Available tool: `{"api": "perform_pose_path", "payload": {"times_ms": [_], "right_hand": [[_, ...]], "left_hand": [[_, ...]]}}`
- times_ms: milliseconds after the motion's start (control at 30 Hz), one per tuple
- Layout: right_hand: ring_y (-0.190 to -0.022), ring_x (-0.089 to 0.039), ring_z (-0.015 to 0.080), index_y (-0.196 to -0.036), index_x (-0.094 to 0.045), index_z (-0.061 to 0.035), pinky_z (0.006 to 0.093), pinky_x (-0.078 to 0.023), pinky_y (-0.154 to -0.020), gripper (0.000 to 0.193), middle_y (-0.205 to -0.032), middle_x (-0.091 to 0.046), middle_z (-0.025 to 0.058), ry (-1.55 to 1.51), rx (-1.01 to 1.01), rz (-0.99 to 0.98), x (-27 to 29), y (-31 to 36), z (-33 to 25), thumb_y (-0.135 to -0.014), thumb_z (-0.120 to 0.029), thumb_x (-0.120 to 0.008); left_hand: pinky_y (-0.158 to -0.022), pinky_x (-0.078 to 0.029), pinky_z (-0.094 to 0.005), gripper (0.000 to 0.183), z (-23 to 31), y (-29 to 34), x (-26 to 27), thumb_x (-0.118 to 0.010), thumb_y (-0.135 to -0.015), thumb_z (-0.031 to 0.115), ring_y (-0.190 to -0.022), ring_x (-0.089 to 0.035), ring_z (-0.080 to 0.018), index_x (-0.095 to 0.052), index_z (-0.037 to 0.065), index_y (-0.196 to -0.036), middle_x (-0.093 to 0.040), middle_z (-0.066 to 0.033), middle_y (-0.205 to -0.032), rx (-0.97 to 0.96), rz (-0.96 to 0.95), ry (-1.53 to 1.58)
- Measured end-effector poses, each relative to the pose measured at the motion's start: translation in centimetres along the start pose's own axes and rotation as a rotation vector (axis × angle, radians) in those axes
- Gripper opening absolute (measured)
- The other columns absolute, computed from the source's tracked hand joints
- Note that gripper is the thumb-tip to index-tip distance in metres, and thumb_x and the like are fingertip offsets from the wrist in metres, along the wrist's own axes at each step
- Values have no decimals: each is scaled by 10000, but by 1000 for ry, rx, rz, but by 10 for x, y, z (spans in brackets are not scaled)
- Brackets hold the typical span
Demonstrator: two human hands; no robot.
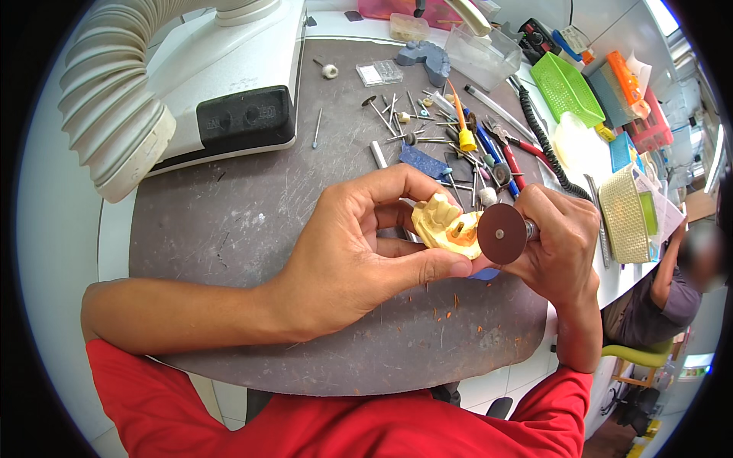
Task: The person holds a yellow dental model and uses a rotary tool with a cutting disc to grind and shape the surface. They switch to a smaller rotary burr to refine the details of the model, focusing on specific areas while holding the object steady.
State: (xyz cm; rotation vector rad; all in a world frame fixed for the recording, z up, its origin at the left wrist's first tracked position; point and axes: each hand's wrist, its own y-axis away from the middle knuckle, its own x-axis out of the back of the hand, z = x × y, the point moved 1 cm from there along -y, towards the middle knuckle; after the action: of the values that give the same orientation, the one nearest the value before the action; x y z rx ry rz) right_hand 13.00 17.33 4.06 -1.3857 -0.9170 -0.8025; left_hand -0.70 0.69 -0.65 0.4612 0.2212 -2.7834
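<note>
My left hand [343,248] grips a yellow plaster dental cast [430,223] between thumb and fingers, tooth shapes upward. An orange area with a small dark opening [460,227] shows on the cast. My right hand [566,233] is closed round a rotary handpiece [532,229], mostly hidden by the fingers. A round brown cutting disc [495,248] sits on its tip, overlapping the cast's right end in the picture; I cannot tell if they touch. Below the right fingers peeks a blue piece [485,273]. Orange shavings [456,300] lie on the worktop below.
Beyond my hands lie scattered burs and discs [405,126], red-handled pliers [508,149] and a grey dental cast [425,59]. A suction hose [114,99] and white machine [229,69] stand left. Green [565,88] and cream baskets [622,217] line the right. Another person [664,298] sits far right.
</note>
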Motion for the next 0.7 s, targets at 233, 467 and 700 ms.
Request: {"api": "perform_pose_path", "payload": {"times_ms": [233,467,700], "right_hand": [[-416,-458,147,-631,-443,-83,301,-340,-385,568,-519,-413,8,5,-7,22,-2,-1,-1,-607,-486,-842],[-416,-458,149,-627,-441,-84,299,-346,-388,579,-518,-413,8,10,-13,2,-1,0,-1,-591,-499,-844],[-415,-453,148,-620,-432,-86,303,-337,-386,590,-513,-399,6,1,-13,11,-1,-1,-1,-588,-507,-844]], "left_hand": [[-874,-564,-312,374,2,0,-1,-752,-771,-52,-1031,-619,-172,-565,8,-1089,-603,-105,-1100,34,8,21],[-868,-566,-309,375,3,0,-1,-748,-779,-45,-1013,-626,-172,-563,1,-1103,-615,-106,-1084,49,7,3],[-912,-525,-311,379,1,0,0,-760,-779,-25,-1022,-616,-155,-570,5,-1105,-618,-98,-1096,18,7,-18]]}}
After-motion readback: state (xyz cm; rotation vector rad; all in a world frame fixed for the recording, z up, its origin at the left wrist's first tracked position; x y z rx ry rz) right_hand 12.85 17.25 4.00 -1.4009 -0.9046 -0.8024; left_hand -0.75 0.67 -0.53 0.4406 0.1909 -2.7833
